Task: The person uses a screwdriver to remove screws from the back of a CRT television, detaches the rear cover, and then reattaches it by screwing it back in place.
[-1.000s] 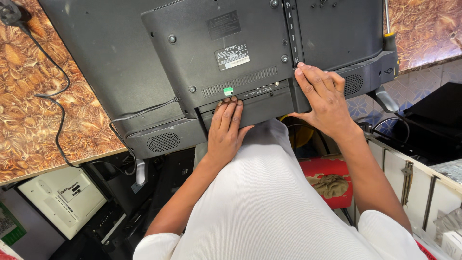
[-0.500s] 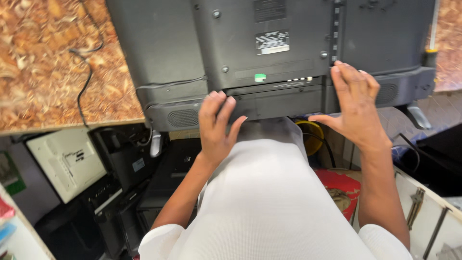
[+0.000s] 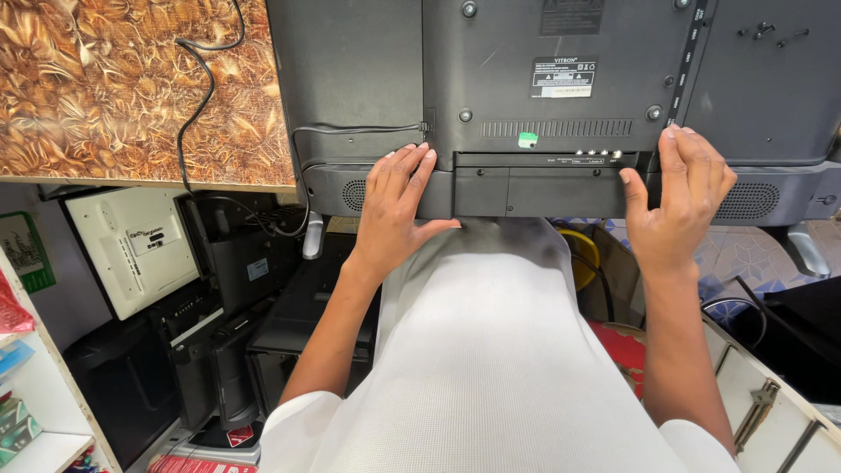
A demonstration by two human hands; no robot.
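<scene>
A black flat-screen television [image 3: 561, 96] lies face down on a table, its back cover toward me, the lower edge jutting past the table's front. My left hand [image 3: 396, 210] rests flat on the lower left edge of the cover, beside a speaker grille, thumb hooked under the edge. My right hand [image 3: 679, 201] grips the lower edge on the right, fingers on top and thumb below. A small green sticker [image 3: 526, 139] sits between the hands. The television's black power cable [image 3: 197, 96] runs across the tabletop.
The table top [image 3: 114, 88] has a brown leaf-patterned surface. Under it on the left stand a white monitor [image 3: 131, 250] and several dark monitors and boxes [image 3: 236, 333]. A shelf edge [image 3: 35, 377] is at far left. A red cloth [image 3: 626, 346] and a white cabinet [image 3: 771, 394] are at right.
The view has shifted so the television sits higher and more centred. Both hands have spread wider apart along the television's lower edge, the right one moving further right.
</scene>
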